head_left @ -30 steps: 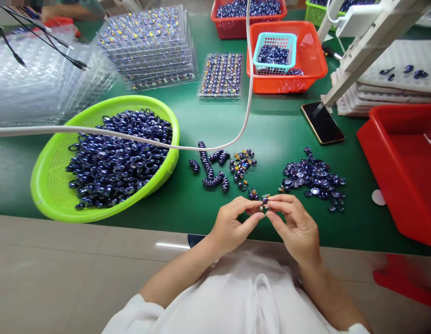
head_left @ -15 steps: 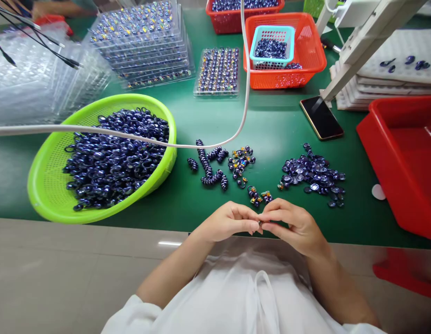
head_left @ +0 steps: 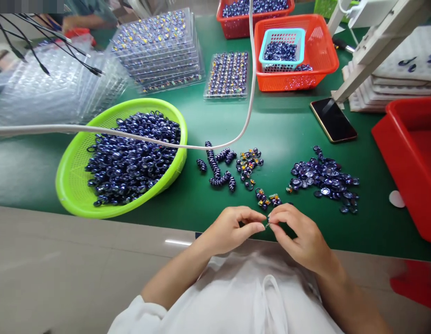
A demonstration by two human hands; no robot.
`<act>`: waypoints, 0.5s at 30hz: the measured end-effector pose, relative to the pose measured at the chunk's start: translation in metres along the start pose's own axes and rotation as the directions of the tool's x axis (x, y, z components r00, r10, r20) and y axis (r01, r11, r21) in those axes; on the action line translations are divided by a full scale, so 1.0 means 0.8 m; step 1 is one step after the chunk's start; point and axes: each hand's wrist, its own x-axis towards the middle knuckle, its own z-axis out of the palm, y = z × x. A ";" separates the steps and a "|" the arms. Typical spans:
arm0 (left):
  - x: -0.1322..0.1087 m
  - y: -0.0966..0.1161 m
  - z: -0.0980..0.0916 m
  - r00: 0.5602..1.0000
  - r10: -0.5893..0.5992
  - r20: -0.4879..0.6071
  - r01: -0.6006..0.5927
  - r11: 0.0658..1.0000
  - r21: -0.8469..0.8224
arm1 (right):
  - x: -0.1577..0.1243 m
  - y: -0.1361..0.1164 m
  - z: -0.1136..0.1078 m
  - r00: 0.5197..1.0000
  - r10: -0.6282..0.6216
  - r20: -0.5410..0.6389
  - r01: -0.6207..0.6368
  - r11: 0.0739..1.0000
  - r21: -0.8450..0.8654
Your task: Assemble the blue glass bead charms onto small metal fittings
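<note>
My left hand (head_left: pixel 238 227) and my right hand (head_left: pixel 299 234) meet at the table's front edge. Between their fingertips is a small dark shiny piece (head_left: pixel 268 221), mostly hidden; my right thumb and fingers pinch it, while the left thumb and index tips close loosely at its other side. Just beyond the hands lie small clusters of dark rings with amber stones (head_left: pixel 262 198). Farther back is a loose group of similar stone-set rings (head_left: pixel 249 162). To their left, dark rings (head_left: pixel 213 164) are stacked in rows. On the right spreads a pile of flat dark shiny pieces (head_left: pixel 323 174).
A green basket (head_left: pixel 67 185) heaped with dark rings stands left. Behind are stacked clear trays (head_left: pixel 160 55), one filled tray (head_left: pixel 226 76) and an orange basket (head_left: pixel 330 60). A phone (head_left: pixel 333 119) and red bin (head_left: pixel 392 134) lie right. A white cable (head_left: pixel 248 111) hangs across. Another person's arm (head_left: pixel 86 21) shows far left.
The view has shifted, so the table's things appear farther right. My left thumb and index finger have parted slightly around the small piece; my right fingers still pinch it.
</note>
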 end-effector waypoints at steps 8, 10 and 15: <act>0.019 -0.037 -0.037 0.776 0.536 -0.332 -0.080 0.605 0.792 | 0.001 -0.001 -0.002 0.997 0.075 -0.014 -0.075 0.997 0.028; 0.025 -0.041 -0.040 0.793 0.532 -0.298 -0.062 0.557 0.828 | 0.002 -0.001 0.001 0.997 0.079 -0.015 -0.078 0.996 0.033; 0.022 -0.037 -0.041 0.825 0.499 -0.265 -0.077 0.563 0.823 | 0.002 -0.001 0.004 0.995 0.098 -0.020 -0.097 0.994 0.045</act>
